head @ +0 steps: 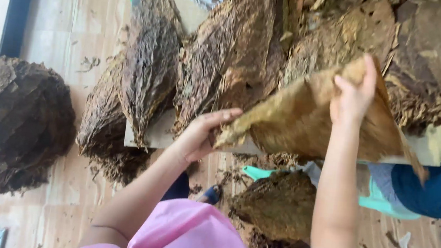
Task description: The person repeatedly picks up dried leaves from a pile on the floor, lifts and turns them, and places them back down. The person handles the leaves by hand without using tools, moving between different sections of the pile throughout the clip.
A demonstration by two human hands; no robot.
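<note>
A large light-brown dried leaf [307,119] is stretched between my two hands above a low board. My left hand [202,133] pinches its narrow tip at the lower left. My right hand [354,93] grips its broad upper edge, fingers curled over it. Behind the leaf lie thick bundles of dark dried leaves [233,50] stacked on the board [161,134]. My arms come out of pink sleeves [193,240] at the bottom.
A big round heap of dark leaves [10,120] sits on the tiled floor at the left. Another leaf pile [277,205] lies under my right arm by a teal stool [385,202]. A person in blue [435,188] sits at the right. Leaf scraps litter the floor.
</note>
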